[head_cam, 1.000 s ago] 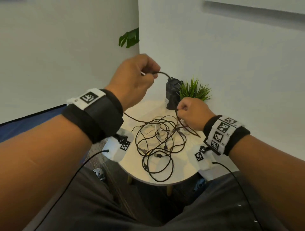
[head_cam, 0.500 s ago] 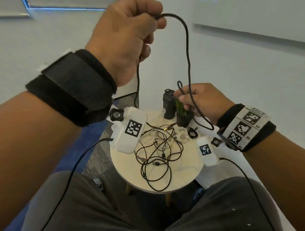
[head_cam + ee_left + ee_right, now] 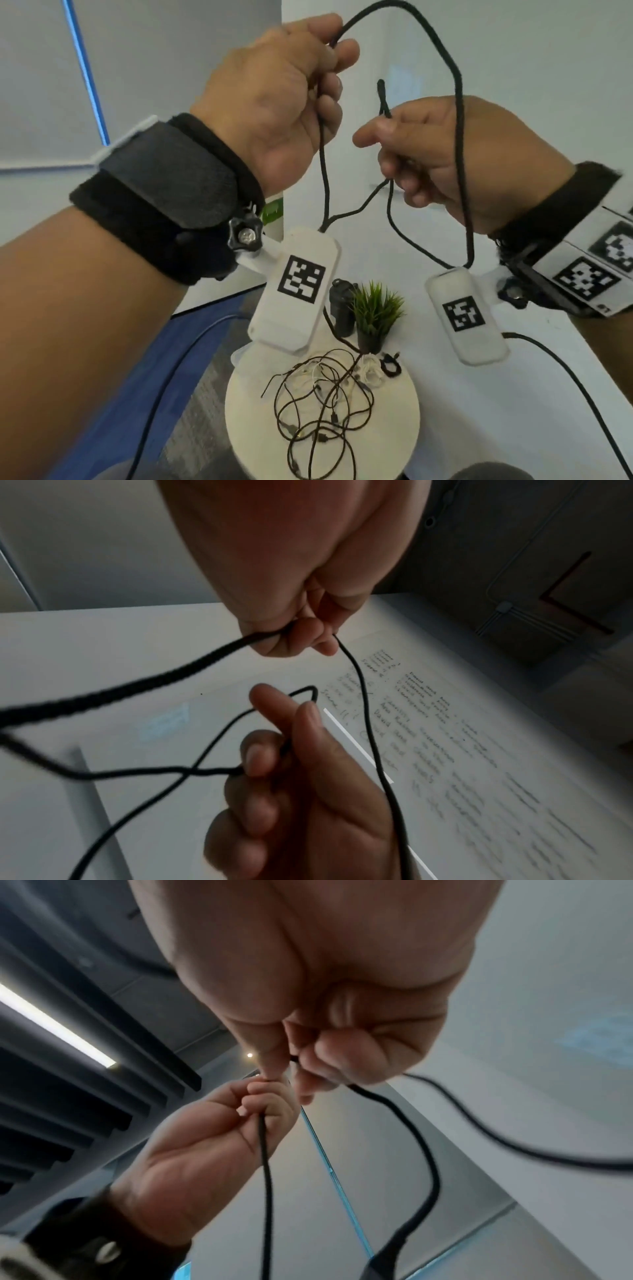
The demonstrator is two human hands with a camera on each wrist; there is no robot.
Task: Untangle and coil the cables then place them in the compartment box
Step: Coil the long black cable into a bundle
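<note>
Head view: left hand (image 3: 274, 102) was raised, fingers curled tight around a black braided cable (image 3: 459, 137). Right hand (image 3: 455, 154) pinched a small loop of the same cable between thumb and fingers, with a long arc running over between the two hands and one strand trailing down to the pile. Below, a round white counter (image 3: 394, 445) carried the tangle of thin dark and white cables (image 3: 318, 404), not sorted. One small black coil (image 3: 389, 364) sat just beside a potted plant (image 3: 375, 315); a dark cylinder (image 3: 340, 308) stood next to the plant. Compartment box wasn't clearly in view; something pale at the counter's far-left edge was mostly hidden, contents not readable. Judged early: one cable being coiled in the air, most left.

Left wrist view: left fingers (image 3: 301, 639) closed on the cable, thick blurred strand leaving to the left; right hand held the loop against its thumb.

Right wrist view: right fingers (image 3: 342, 1058) closed on the cable; left hand gripped a strand hanging down; plug end at bottom, blurred.
</note>
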